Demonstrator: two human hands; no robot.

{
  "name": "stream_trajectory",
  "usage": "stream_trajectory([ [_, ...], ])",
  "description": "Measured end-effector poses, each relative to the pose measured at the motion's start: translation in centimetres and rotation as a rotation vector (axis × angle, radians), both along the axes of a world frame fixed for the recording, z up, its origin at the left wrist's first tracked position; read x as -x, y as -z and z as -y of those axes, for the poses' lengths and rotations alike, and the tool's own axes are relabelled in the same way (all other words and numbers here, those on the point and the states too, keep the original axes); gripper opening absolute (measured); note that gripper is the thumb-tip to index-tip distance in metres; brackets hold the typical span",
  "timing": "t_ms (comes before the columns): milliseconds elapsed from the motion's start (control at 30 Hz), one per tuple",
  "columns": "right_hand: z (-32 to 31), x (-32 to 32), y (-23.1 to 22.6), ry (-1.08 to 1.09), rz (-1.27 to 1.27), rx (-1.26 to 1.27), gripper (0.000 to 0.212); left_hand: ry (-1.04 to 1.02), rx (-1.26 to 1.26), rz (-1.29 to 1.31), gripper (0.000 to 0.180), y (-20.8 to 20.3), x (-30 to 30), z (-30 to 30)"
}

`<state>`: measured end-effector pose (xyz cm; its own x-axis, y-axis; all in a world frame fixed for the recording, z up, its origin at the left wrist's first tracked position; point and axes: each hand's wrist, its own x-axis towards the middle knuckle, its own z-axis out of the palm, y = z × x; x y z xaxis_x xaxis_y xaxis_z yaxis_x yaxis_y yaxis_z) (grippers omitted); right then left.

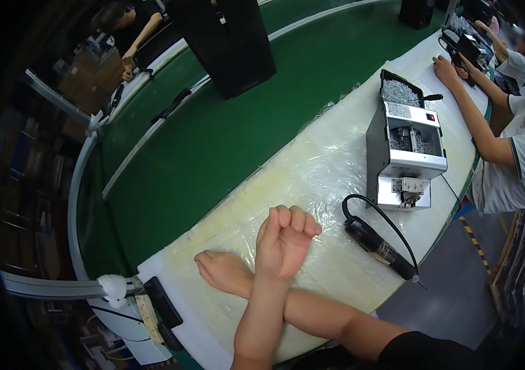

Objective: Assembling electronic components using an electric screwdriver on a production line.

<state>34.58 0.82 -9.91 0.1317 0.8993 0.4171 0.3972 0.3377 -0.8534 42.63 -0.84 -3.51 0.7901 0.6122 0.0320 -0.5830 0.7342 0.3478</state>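
My forearms cross above the plastic-covered table, the left one over the right. My left hand [285, 243] is raised, palm up and empty, its fingers loosely curled. Coming in from the right, my right arm passes beneath the left wrist. My right hand [224, 272] lies back up on the table [330, 166], fingers loosely bent; its palm is hidden, and I see nothing held in it. To the right of my left hand, touched by neither hand, a black electric screwdriver [378, 245] lies with its bit pointing over the near table edge.
A silver-and-black screw feeder [407, 154] stands behind the screwdriver, loose screws [400, 92] in its rear tray. A green conveyor belt [213, 160] runs beyond the table. A co-worker [503, 142] handles a black device at far right; another person [136, 31] works at upper left.
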Motion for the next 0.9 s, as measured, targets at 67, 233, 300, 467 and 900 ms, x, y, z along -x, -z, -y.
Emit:
stream_trajectory([
  [67, -0.1, 0.1, 0.1, 0.005, 0.002, -0.011, 0.007, 0.001, 0.007, -0.025, 0.035, -0.3, 0.1, 0.0],
  [233, 0.0, 0.2, 0.1, 0.002, 0.01, 0.008, 0.007, -0.02, 0.048, -0.056, 0.032, -0.1, 0.2, -0.4],
  [300, 0.0, 0.1, 0.1, 0.001, 0.019, 0.023, 0.007, -0.105, 0.088, -0.106, 0.025, -0.8, 0.0, -0.2],
  [467, 0.0, 0.0, -0.3, -0.011, 0.045, 0.049, 0.007, -0.246, 0.098, -0.161, 0.014, -0.6, 0.1, -0.6],
  [900, -0.2, -0.4, -0.2, 0.004, 0.035, 0.032, 0.008, -0.255, 0.134, -0.121, 0.015, 0.1, 0.0, -1.0],
])
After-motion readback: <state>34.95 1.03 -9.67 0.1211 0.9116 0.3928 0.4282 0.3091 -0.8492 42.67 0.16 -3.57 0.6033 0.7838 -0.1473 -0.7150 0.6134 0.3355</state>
